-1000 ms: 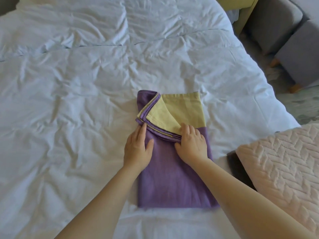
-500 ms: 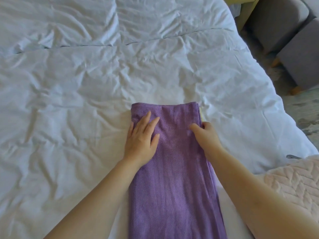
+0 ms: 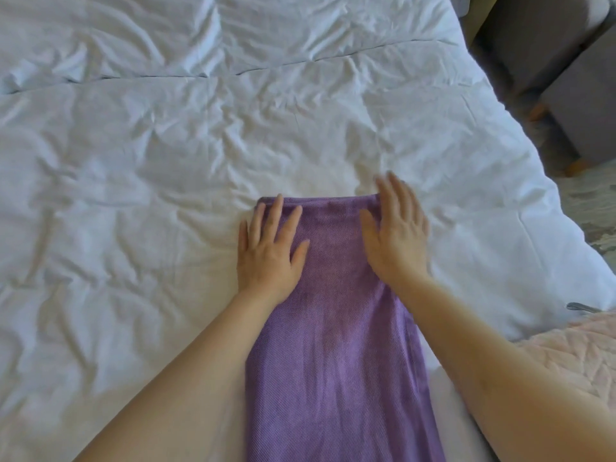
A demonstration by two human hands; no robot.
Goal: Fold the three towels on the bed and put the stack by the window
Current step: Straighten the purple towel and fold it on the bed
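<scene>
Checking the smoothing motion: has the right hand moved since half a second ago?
Yes. The right hand went from gripping the purple towel at its right edge to lying flat, its fingers past the far fold.

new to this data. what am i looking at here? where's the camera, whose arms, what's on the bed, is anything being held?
There is no robot here. A person wears one wide-angle camera on the head, looking forward and down, so the two bare arms coming in from the bottom edge are the wearer's own.

The surface is a bed with a rumpled white duvet. A folded purple towel lies on it as a long strip running away from the person. The left hand lies flat, fingers spread, on the towel's far left corner. The right hand is open over the far right corner; it is motion-blurred, so contact is unclear. Neither hand grips anything.

At the lower right is the corner of a pink quilted cushion, and grey upholstered seats stand beyond the bed at the upper right. Only one towel is in view.
</scene>
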